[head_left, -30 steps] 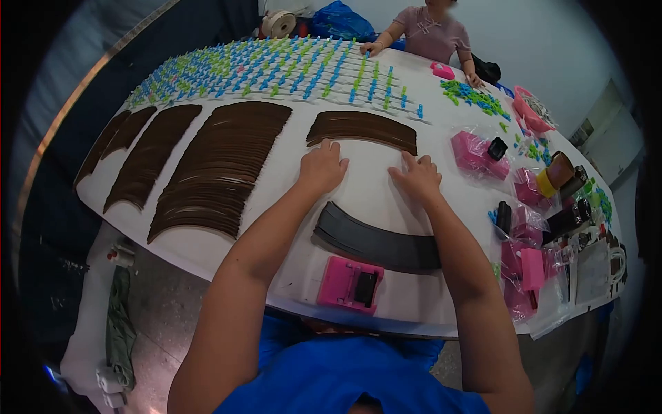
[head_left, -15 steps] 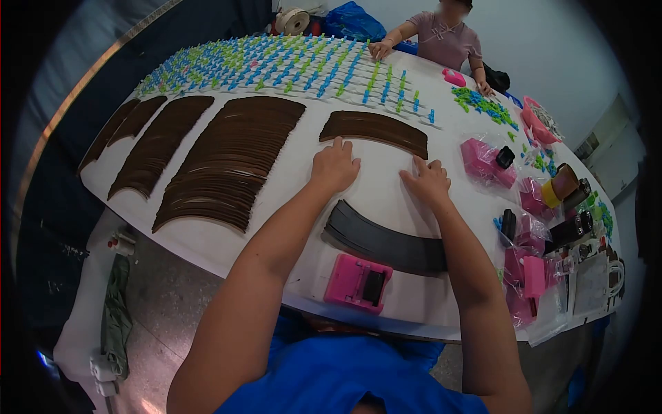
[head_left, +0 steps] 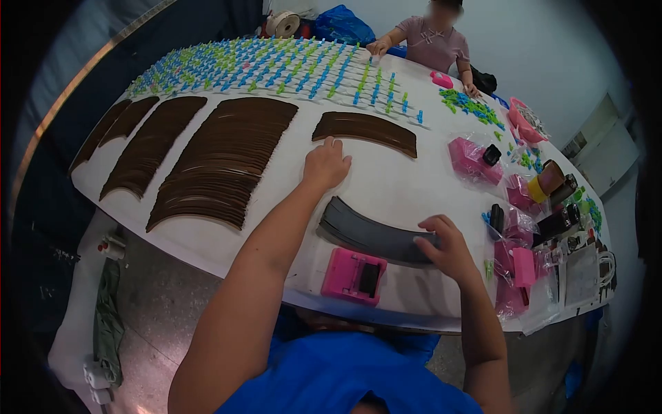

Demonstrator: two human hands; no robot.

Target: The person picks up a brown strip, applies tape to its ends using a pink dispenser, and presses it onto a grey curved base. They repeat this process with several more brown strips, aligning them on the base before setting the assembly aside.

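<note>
A short, curved stack of glossy brown strips lies on the white table in front of me. My left hand rests flat just below its left end, fingers stretched out and fingertips right at its lower edge. Closer to me is a curved stack of dark grey strips. Over its right end is my right hand, thumb and fingers apart, fingertips overlapping the strips in this view. A pink tool with a black block sits just below the grey stack.
Larger brown stacks spread to the left. Behind them stand rows of blue and green clips. Bagged pink pieces and ink-like bottles crowd the right side. A person works at the far edge beside loose clips.
My right hand has moved from the brown stack's right end back toward me, onto the grey stack's right end. My left hand stays by the brown strips. The view has shifted slightly.
</note>
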